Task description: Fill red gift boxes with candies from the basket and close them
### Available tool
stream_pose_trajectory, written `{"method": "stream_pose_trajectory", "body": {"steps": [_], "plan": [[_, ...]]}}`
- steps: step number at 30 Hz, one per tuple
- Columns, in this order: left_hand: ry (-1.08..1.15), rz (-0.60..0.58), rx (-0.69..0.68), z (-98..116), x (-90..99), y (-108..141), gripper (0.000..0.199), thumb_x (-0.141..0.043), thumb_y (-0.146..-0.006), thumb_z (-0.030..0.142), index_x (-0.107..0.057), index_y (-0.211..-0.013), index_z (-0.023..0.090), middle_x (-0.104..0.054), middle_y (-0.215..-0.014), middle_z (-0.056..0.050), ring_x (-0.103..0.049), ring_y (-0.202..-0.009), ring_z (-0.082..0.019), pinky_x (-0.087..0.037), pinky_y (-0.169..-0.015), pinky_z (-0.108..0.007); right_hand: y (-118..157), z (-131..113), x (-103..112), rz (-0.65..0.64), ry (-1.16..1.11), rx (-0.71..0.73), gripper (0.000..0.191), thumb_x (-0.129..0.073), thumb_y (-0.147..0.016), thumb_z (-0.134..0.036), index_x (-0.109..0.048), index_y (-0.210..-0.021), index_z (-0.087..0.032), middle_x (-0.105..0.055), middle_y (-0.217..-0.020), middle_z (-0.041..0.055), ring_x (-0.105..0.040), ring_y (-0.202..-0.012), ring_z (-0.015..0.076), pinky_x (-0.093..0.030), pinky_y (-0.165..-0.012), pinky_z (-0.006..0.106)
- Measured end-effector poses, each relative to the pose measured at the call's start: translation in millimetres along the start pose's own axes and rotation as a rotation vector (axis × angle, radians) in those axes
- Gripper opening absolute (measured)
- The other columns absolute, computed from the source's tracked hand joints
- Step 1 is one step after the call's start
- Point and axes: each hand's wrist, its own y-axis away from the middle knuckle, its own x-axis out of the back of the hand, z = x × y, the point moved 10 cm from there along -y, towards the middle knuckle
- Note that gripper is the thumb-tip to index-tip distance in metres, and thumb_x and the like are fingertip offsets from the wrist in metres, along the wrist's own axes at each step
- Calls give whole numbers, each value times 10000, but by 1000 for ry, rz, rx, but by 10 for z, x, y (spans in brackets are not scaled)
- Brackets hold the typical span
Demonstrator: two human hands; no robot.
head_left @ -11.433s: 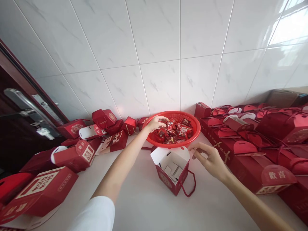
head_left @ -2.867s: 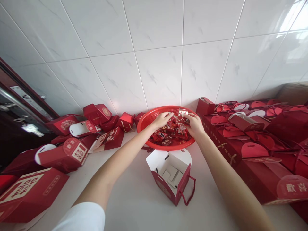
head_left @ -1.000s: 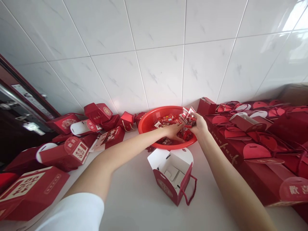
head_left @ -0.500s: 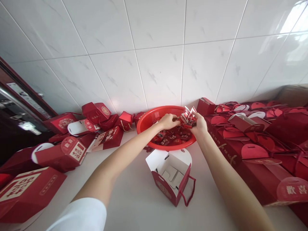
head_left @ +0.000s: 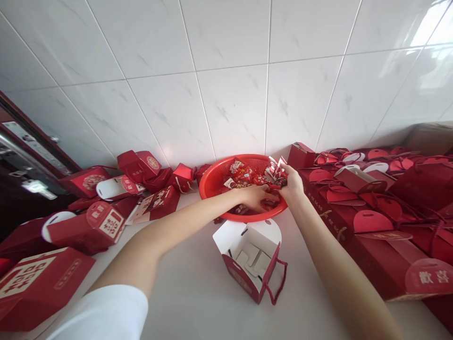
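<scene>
We had our right hand closed on a bunch of sweets at the bowl's edge, likely parking them there to free our left hand. That one reached in palm-down just beside it, fingers half curled, grip unclear. Box stood open just nearer us than both hands, probably for easy reach.

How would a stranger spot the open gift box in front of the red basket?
Find the tiled wall, then the red basket below it. Just on its near side is a red gift box. Unlike the boxes crowded at left and right, it stands apart, its wide-open top showing a white inside.
</scene>
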Motion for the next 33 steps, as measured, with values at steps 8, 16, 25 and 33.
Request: {"method": "stream_pose_trajectory", "body": {"steps": [8,16,25,33], "plan": [[-271,-165,118,-11,-151,-5,411,-693,-800,356,-696,-1210,321,-715,-1099,-41,-678,-910,-267,-482,-764,-307,66,-15,-24,-12,6,-8,79,-600,-800,-100,-582,-782,-174,-685,-608,-8,-694,-568,174,-662,-569,339],[-34,-35,221,-211,83,35,321,-594,-823,112,-782,-1064,208,-774,-978,-37,-692,-841,-202,-482,-748,-260,91,-26,-24,10,-13,-5,129,-580,-815,-74,-583,-729,-170,-673,-575,-3,-648,-482,151,-641,-530,312],[51,-47,91,-187,15,33,533,-763,-728,239,-690,-1256,232,-708,-1190,-63,-656,-1057,-246,-484,-876,-285,110,-20,-48,7,7,-13,124,-608,-793,-83,-582,-710,-172,-653,-548,-10,-636,-458,143,-617,-492,273],[23,-21,215,-236,22,25,38,-693,-729,198,-711,-763,194,-625,-658,15,-541,-622,-161,-345,-594,-264,152,-9,-45,11,48,-31,122,-594,-791,-91,-572,-706,-175,-646,-541,-17,-619,-450,140,-612,-466,286]]}}
